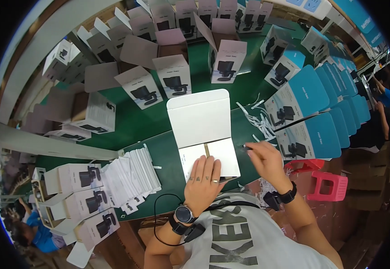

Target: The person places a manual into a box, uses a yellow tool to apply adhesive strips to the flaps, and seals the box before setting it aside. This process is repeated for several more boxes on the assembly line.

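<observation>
A white carton [199, 119] lies before me on the green table, its lid flap folded back away from me. My left hand [204, 181] rests flat on the carton's near part, fingers stretched out over its white inner panel. A brownish strip shows between that panel's halves, just beyond my fingertips. To the right of the carton, my right hand [269, 161] is raised above the table. Its thumb and forefinger pinch a small dark piece [247, 147], too small to name.
Left of the carton lies a stack of folded white papers [130, 177]. Thin white paper strips [260, 121] are scattered at right, beside blue-and-white boxes [300, 139]. Open printed boxes [172, 76] stand along the back. A pink stool [329, 186] stands on the floor at right.
</observation>
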The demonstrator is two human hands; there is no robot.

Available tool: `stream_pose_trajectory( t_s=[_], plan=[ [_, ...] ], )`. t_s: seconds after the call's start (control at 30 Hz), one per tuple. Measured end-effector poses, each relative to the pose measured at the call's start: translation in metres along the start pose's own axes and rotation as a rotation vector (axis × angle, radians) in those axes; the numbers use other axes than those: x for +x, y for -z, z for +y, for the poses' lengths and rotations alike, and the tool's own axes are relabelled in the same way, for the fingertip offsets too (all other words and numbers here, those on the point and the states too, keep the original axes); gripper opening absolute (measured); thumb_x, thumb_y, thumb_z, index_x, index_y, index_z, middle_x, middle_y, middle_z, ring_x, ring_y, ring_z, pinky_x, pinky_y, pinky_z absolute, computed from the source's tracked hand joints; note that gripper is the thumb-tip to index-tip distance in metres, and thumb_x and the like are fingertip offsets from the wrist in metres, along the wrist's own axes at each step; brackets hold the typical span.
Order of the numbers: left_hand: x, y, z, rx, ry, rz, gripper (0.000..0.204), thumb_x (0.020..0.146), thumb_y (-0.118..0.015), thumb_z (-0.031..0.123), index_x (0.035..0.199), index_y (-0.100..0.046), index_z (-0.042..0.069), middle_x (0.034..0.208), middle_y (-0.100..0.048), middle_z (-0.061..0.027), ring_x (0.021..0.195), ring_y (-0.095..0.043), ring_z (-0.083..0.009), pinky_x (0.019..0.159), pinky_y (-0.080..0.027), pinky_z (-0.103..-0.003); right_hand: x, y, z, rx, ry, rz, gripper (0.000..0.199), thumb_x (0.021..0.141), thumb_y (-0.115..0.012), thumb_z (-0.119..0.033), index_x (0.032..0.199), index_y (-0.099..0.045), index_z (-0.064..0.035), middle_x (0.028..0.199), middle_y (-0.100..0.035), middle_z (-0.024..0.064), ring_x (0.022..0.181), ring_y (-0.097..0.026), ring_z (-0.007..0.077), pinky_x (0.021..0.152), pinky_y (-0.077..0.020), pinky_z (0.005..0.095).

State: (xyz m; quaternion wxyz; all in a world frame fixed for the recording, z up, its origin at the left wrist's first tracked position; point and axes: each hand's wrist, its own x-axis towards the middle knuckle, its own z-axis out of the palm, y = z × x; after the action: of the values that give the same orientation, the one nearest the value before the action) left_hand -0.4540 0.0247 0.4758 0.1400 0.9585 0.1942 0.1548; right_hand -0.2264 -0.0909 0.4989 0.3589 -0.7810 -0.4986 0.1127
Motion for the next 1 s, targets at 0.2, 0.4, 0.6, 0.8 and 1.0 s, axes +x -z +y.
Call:
stream_pose_trajectory(
  t_s=[0.2, 0.4, 0.6, 0.8, 1.0],
  plan=[
    [-0.009, -0.003, 0.002, 0.186, -0.1, -0.04, 0.05, 0.092, -0.062, 0.02, 0.137, -0.061, -0.002, 0.142, -0.058, -0.0233, 0.14, -0.052, -0.0422, 0.123, -0.037, -0.05, 0.064, -0.068, -0.073, 0.022, 0.428, 0.064, 0.014, 0.083, -0.079, -0.01, 0.097, -0.075, -0.0091, 0.088, -0.072, 0.0061, 0.079, -0.069, 0.0283, 0.069, -0.0543, 0.0404],
    [-0.022, -0.01, -0.016, 0.05, -0.12, 0.074, 0.047, 0.089, -0.062, 0.016, 0.133, -0.065, -0.003, 0.135, -0.063, -0.0228, 0.133, -0.058, -0.0427, 0.121, -0.039, -0.05, 0.067, -0.105, -0.08, -0.026, 0.456, 0.104, 0.012, 0.081, -0.079, -0.012, 0.092, -0.074, -0.0119, 0.088, -0.07, 0.0016, 0.078, -0.069, 0.0236, 0.066, -0.0529, 0.0399],
    [-0.054, -0.007, -0.047, 0.032, -0.131, 0.104, 0.045, 0.085, -0.075, 0.02, 0.126, -0.068, 0.002, 0.122, -0.068, -0.0173, 0.121, -0.064, -0.0388, 0.116, -0.045, -0.049, 0.061, -0.133, -0.118, 0.032, 0.516, -0.075, 0.016, 0.078, -0.08, -0.018, 0.092, -0.073, -0.014, 0.089, -0.068, 0.0015, 0.08, -0.067, 0.0268, 0.071, -0.0526, 0.041],
    [-0.059, 0.004, -0.048, -0.026, -0.107, -0.001, 0.048, 0.092, -0.06, 0.014, 0.137, -0.062, -0.002, 0.141, -0.062, -0.0221, 0.134, -0.058, -0.042, 0.119, -0.042, -0.048, 0.059, -0.102, -0.124, 0.103, 0.419, -0.263, 0.025, 0.076, -0.079, -0.021, 0.099, -0.073, -0.0112, 0.092, -0.073, 0.006, 0.084, -0.071, 0.0326, 0.074, -0.0565, 0.0442],
    [-0.046, 0.018, -0.048, 0.149, -0.162, 0.079, 0.062, 0.091, -0.065, 0.022, 0.147, -0.054, -0.003, 0.159, -0.047, -0.0236, 0.145, -0.047, -0.0411, 0.122, -0.037, -0.048, 0.054, 0.006, -0.049, -0.334, -0.043, -0.069, 0.048, 0.084, -0.078, -0.014, 0.13, -0.068, -0.0068, 0.091, -0.073, 0.0135, 0.081, -0.071, 0.0264, 0.072, -0.0554, 0.0355]
  ],
)
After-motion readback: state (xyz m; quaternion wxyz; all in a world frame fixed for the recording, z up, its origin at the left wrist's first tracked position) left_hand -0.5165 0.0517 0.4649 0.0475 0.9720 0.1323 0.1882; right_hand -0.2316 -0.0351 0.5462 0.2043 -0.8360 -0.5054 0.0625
